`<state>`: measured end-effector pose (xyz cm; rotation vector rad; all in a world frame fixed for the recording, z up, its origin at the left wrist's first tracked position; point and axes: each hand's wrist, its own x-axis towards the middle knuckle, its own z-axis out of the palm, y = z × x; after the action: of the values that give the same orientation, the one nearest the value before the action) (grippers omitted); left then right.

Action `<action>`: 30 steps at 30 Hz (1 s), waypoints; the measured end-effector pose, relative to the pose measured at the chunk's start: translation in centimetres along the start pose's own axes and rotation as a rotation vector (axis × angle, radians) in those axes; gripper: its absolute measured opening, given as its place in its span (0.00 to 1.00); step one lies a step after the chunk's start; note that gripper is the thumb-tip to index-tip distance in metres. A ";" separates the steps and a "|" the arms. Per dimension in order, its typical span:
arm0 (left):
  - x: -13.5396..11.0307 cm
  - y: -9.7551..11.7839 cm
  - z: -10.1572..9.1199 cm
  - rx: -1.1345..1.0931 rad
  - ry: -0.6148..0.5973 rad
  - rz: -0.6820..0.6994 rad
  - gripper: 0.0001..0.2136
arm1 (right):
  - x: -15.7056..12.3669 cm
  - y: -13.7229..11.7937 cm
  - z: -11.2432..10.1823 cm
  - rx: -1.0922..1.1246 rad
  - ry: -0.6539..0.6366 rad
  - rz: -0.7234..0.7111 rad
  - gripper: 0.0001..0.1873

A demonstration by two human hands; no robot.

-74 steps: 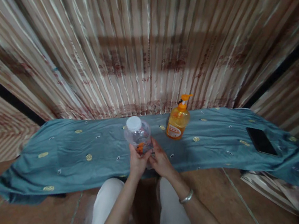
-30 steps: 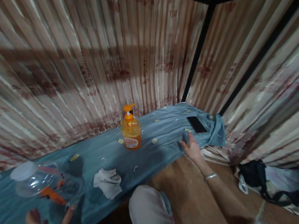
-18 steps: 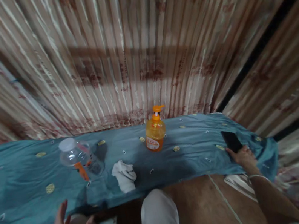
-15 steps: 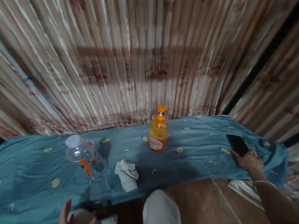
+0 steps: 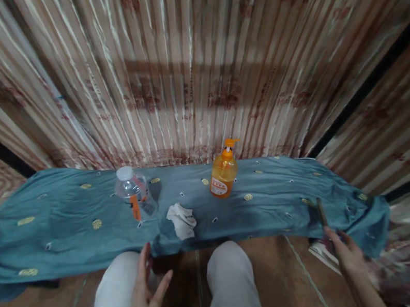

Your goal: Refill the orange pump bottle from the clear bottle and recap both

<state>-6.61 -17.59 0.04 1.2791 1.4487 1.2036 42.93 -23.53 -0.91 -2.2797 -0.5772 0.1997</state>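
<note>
My right hand (image 5: 345, 250), low on the right, is closed around the lower end of a dark smartphone (image 5: 322, 213), which is turned nearly edge-on above the cloth. My left hand (image 5: 146, 294) hangs over my left knee with thumb and fingers apart and nothing in it. Just beyond its fingertips, a crumpled white cloth (image 5: 182, 221) lies near the front edge. Left of that stands a large clear plastic bottle (image 5: 135, 194) with a white cap and an orange label. An orange pump bottle (image 5: 224, 174), part filled with amber liquid, stands farther right.
A teal cover (image 5: 69, 213) with pineapple prints drapes the long narrow surface before me. Behind it hangs a striped, patterned curtain (image 5: 161, 77), with dark frame bars (image 5: 369, 79) at the sides. My knees (image 5: 231, 275) are beneath the front edge, over a brown tiled floor (image 5: 285, 281).
My right hand has lifted the phone and tilted it from flat to edge-on. My left hand has moved right and forward, toward the white cloth. The view has shifted slightly.
</note>
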 end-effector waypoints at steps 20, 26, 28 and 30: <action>-6.4 7.2 1.9 -0.823 -0.224 -0.179 0.29 | -33.2 -15.6 6.0 0.446 -0.596 -0.540 0.44; -6.0 7.7 -1.1 -0.843 -0.068 -0.269 0.32 | -36.0 -15.1 5.0 0.464 -0.637 -0.676 0.38; -6.0 8.0 -1.6 -0.846 -0.062 -0.286 0.31 | -36.3 -15.2 4.7 0.552 -0.688 -0.630 0.36; -6.1 8.3 -1.9 -0.866 -0.074 -0.278 0.31 | -36.1 -15.6 4.6 0.675 -0.762 -0.547 0.36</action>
<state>-6.14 -23.76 8.51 0.4999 0.8352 1.3455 4.18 -27.83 5.85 -1.2821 -1.2641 0.8568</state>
